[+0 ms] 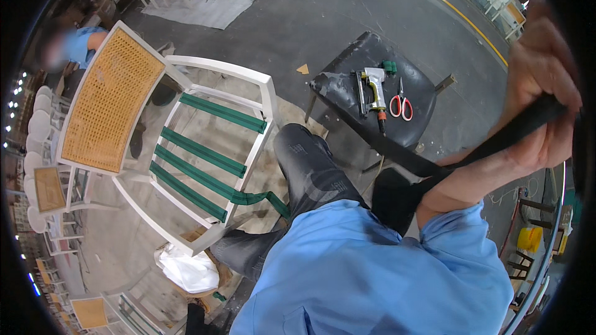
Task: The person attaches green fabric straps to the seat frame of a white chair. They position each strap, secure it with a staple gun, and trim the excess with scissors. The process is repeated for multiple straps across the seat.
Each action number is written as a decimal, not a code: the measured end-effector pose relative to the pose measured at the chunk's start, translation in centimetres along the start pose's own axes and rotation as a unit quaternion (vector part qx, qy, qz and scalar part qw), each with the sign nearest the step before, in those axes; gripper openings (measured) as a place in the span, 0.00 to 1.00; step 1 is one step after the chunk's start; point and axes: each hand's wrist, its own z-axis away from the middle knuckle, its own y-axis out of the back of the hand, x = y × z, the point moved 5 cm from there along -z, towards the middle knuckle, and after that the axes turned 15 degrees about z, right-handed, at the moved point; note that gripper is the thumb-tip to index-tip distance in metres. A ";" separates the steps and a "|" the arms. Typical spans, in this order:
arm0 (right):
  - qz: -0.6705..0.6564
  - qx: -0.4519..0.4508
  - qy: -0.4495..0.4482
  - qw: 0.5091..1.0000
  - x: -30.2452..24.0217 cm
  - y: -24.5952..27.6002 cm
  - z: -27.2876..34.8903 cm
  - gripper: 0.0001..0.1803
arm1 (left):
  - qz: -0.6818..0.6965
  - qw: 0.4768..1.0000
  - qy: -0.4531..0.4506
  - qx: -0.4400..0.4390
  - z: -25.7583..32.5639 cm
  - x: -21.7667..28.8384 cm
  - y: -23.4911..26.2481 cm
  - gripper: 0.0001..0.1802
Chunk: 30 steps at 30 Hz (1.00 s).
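At the right edge, my right hand is raised with its fingers bent around a black strap. The strap runs down across my forearm toward the black stool. My left hand does not show. In front of my knees, a white chair frame with a woven cane back leans back. Several green webbing strips cross its seat opening. The nearest strip has a loose end that hangs over the frame beside my leg.
A black padded stool carries a staple gun, red-handled scissors and a small green roll. A white bag lies below the chair. Another person is at the far left, near more chairs. A yellow bucket stands at right.
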 end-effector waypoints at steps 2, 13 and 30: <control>-0.029 -0.013 -0.012 0.999 2.4 -1.5 -0.3 0.12 | -0.005 1.000 -0.006 -0.007 -0.3 -0.6 0.4 0.15; -0.139 -0.048 -0.125 0.981 16.6 -7.5 2.2 0.06 | -0.171 0.937 -0.275 -0.133 8.2 9.8 -5.0 0.19; 0.536 -0.273 -0.176 0.779 15.3 6.1 4.8 0.30 | 0.204 0.810 -0.292 -0.465 10.4 18.1 -23.6 0.24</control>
